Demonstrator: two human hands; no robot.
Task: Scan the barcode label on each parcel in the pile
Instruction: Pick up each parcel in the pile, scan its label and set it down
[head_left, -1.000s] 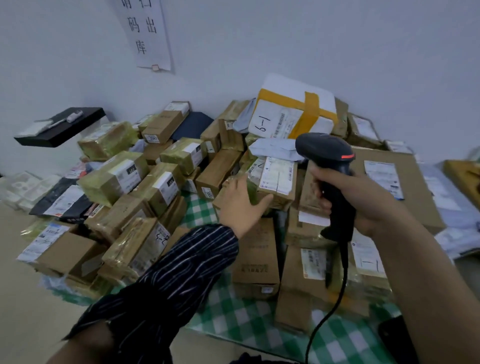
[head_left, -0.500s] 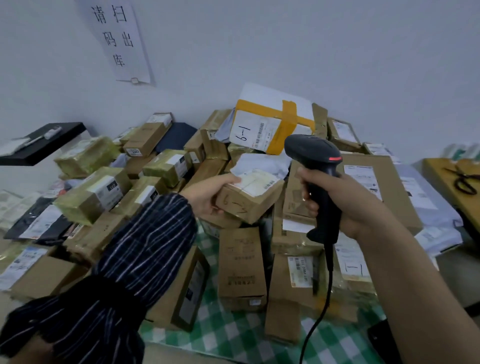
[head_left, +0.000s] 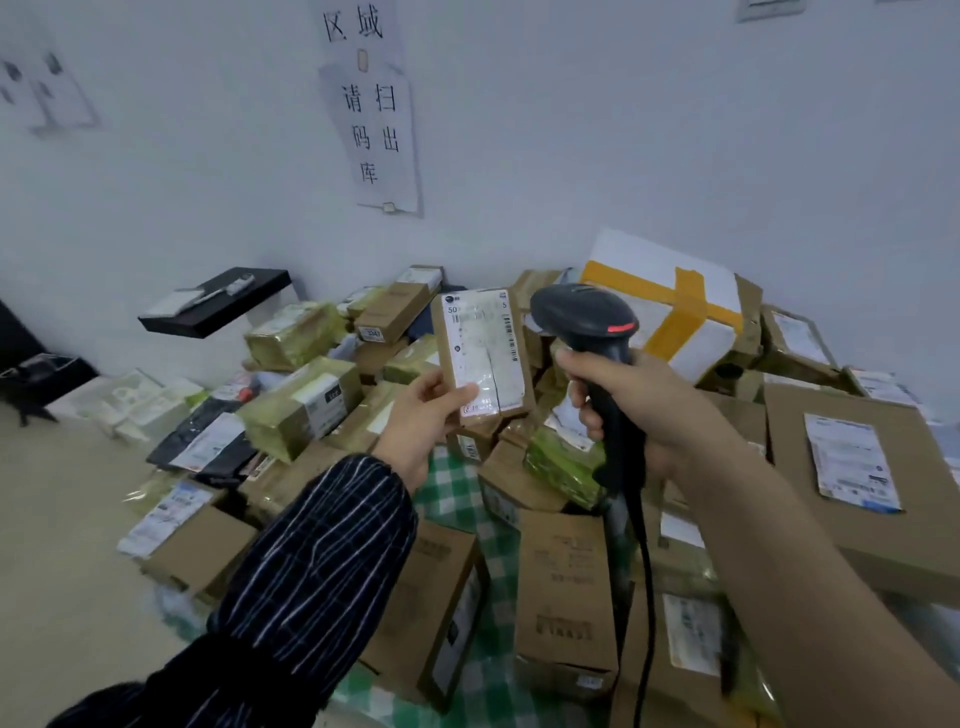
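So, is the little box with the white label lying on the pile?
No, the left hand holds the little box up above the pile.

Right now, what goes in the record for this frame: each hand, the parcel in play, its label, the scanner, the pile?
left hand: left hand grips small brown parcel at its lower edge, held upright
label: white label faces the camera, barcode along its right side
right hand: right hand grips black scanner by the handle
scanner position: head just right of the parcel
rest: pile of parcels on green checked cloth
scan done: cannot tell
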